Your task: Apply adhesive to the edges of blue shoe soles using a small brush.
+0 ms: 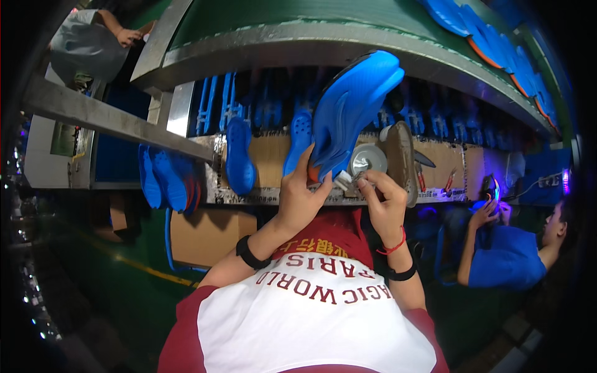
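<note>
My left hand (301, 193) is closed round the lower end of a blue shoe sole (354, 99), which stands tilted up over the bench with its far end to the upper right. A bit of orange shows on the sole beside my thumb. The fingers of my right hand (384, 198) are pinched together on something small that I cannot make out, close to the sole's lower end. A white piece (343, 180) lies between my two hands. Just beyond my right fingers stands a round white bowl (368, 159). Other blue soles (240, 155) lie on the bench to the left.
A metal-edged green conveyor (261, 28) runs across the far side. Right of the bowl are a brownish, shoe-shaped piece (401, 155), a dark blade (425, 159) and red-handled tools (450, 180). A cardboard box (211, 236) sits below left. A person in blue (507, 255) works at right.
</note>
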The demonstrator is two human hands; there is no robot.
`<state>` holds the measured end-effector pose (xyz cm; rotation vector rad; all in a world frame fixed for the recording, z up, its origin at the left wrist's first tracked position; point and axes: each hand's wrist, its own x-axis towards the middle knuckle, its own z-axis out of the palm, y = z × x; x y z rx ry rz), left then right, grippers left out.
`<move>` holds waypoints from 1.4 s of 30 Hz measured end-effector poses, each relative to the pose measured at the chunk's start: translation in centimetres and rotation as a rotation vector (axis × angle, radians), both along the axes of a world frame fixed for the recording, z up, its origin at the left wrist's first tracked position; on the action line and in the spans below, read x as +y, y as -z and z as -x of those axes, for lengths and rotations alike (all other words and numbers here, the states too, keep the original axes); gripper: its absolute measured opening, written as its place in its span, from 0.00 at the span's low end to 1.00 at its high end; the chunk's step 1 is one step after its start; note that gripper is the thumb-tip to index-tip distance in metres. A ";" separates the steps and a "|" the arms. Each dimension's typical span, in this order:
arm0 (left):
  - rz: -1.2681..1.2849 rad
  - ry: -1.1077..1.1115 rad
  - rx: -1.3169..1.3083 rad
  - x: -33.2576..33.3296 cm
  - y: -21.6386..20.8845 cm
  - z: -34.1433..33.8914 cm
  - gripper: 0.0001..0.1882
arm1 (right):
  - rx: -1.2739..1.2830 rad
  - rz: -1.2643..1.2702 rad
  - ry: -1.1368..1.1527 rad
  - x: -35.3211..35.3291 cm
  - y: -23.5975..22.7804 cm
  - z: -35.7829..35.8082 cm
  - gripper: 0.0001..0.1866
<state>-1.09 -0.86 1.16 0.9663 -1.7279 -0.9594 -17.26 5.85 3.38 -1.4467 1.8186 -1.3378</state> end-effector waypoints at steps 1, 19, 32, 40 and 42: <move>0.009 0.003 -0.014 -0.2 -0.6 0.4 0.31 | -0.047 -0.007 0.021 0.1 0.4 0.5 0.05; -0.234 0.372 0.640 -13.3 -7.1 14.3 0.14 | -0.144 0.125 0.313 3.2 2.9 5.5 0.06; -0.518 -0.255 -0.318 -2.1 24.3 -9.6 0.23 | 0.619 -0.319 0.109 -2.8 15.6 4.6 0.06; -1.261 0.191 0.464 -4.4 19.6 -10.0 0.11 | 0.635 -0.352 0.052 -3.1 17.0 4.9 0.07; -1.155 0.101 0.489 -3.2 17.4 -9.2 0.12 | 0.635 -0.375 0.055 -2.9 16.7 4.9 0.07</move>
